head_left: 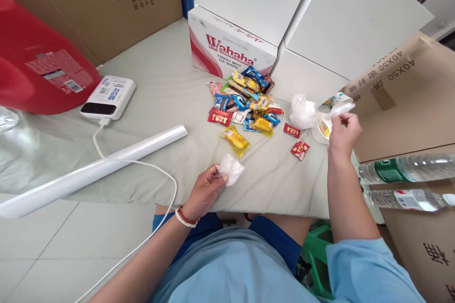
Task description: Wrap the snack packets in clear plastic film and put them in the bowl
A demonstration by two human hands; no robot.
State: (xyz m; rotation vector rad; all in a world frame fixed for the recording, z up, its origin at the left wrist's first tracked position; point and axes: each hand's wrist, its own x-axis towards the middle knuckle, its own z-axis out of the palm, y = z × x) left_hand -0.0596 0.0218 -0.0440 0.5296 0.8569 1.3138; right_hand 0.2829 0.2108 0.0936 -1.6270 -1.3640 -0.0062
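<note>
Light blue clothing fills the near edge of the head view, with both bare forearms reaching out over a pale green cloth-covered surface (159,94). Left hand (204,191), wearing a bead bracelet and a ring, has its fingers curled around a crumpled clear plastic bag (231,169) resting near the surface's front edge. Right hand (343,132) is raised at the far right, fingertips pinched on a thin strip of white plastic (341,108) just above a small paper cup (323,128); what the cup contains cannot be made out. A second crumpled bag (302,111) lies just beside that cup.

Centre of the surface: a loose pile of wrapped snacks (245,99), with a yellow packet (235,139) and two small red sachets (296,141) lying apart from it.

Legible writing: "Wahaha" on a red and white carton (227,47); "40X50" on a brown cardboard box (401,99) at right.

Also present: a white power bank (108,97) with cable, a white roll (92,170), a red jug (39,66), two lying water bottles (408,180), tiled floor below.
</note>
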